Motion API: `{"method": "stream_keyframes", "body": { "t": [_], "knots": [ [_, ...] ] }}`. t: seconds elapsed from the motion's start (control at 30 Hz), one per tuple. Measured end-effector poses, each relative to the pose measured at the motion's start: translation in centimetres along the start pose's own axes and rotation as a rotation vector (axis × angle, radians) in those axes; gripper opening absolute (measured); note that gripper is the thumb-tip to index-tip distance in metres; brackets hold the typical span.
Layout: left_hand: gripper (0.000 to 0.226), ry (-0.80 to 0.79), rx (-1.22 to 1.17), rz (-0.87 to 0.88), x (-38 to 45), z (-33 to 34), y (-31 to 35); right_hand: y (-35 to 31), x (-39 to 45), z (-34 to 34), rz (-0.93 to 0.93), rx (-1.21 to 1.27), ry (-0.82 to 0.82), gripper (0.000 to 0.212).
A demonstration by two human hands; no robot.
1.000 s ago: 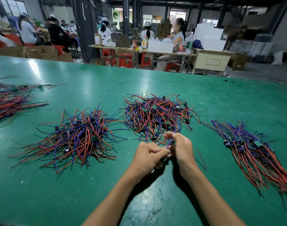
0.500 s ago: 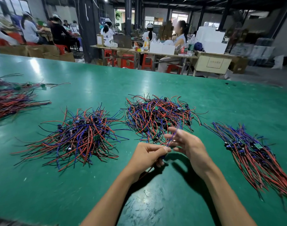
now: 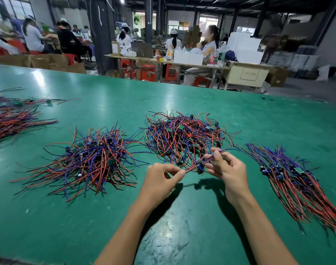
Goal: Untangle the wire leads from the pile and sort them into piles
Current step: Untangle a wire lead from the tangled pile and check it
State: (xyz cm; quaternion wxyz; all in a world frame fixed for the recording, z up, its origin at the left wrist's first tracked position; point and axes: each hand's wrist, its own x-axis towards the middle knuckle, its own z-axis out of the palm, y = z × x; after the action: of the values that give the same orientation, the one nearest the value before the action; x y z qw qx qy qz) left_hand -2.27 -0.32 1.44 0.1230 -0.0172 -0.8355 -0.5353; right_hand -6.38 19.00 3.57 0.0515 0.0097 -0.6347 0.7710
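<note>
Left hand (image 3: 159,180): pinching the red end of one wire lead (image 3: 198,165) between thumb and forefinger, holding it just above the green table (image 3: 182,236).
Right hand (image 3: 227,169): gripping the blue end of that same lead, fingers curling round it.
Lead: stretching between both hands, its small dark component hanging at the middle.
Tangled pile (image 3: 184,138): sitting just behind the hands.
Second tangle (image 3: 90,159): lying to the left.
Sorted bundle (image 3: 301,180): lying straightened on the right.
Far-left bundle (image 3: 12,117): resting well apart.
</note>
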Motion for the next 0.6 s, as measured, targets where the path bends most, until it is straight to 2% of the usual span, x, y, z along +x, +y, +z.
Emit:
{"method": "stream_keyframes", "body": {
  "t": [0.27,0.43,0.6],
  "knots": [
    [0.015,0.091,0.238,0.199,-0.2,-0.06,-0.16,-0.23,0.13,0.23,0.035,0.077,0.04,0.012],
    [0.015,0.087,0.128,0.2,-0.23,0.18,-0.16,-0.59,0.17,0.33,0.056,0.131,0.113,0.017],
    [0.013,0.091,0.099,0.205,-0.08,0.51,-0.41,-0.6,0.12,0.34,0.077,0.151,0.106,0.014]
  ]
}}
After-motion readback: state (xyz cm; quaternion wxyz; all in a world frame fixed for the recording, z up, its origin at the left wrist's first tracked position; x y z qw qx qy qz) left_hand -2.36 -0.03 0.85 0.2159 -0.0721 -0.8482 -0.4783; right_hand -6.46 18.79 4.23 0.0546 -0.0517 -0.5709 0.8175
